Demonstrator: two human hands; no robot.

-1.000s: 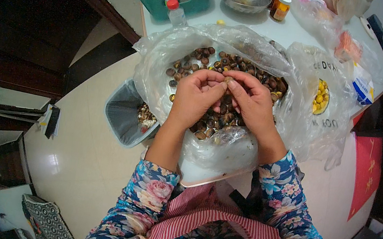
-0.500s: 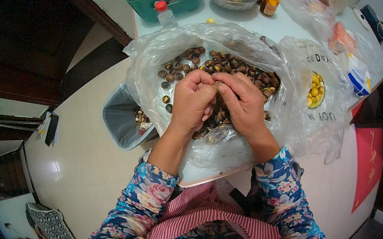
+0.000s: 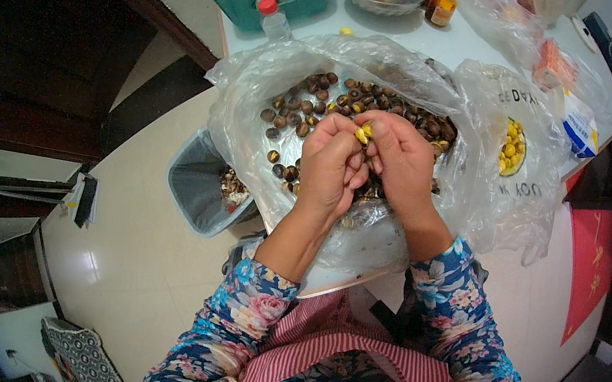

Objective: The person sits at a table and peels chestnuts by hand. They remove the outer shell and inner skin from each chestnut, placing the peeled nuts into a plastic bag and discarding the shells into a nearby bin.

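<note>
pinching a yellow chestnut kernel between them, left hand and right hand, equally near it, meet above dark-shelled chestnuts.

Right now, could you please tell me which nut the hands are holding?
The yellow nut between the left hand and right hand; the dark-shelled nuts lie loose below, while a yellow group sits apart to the right.
</note>
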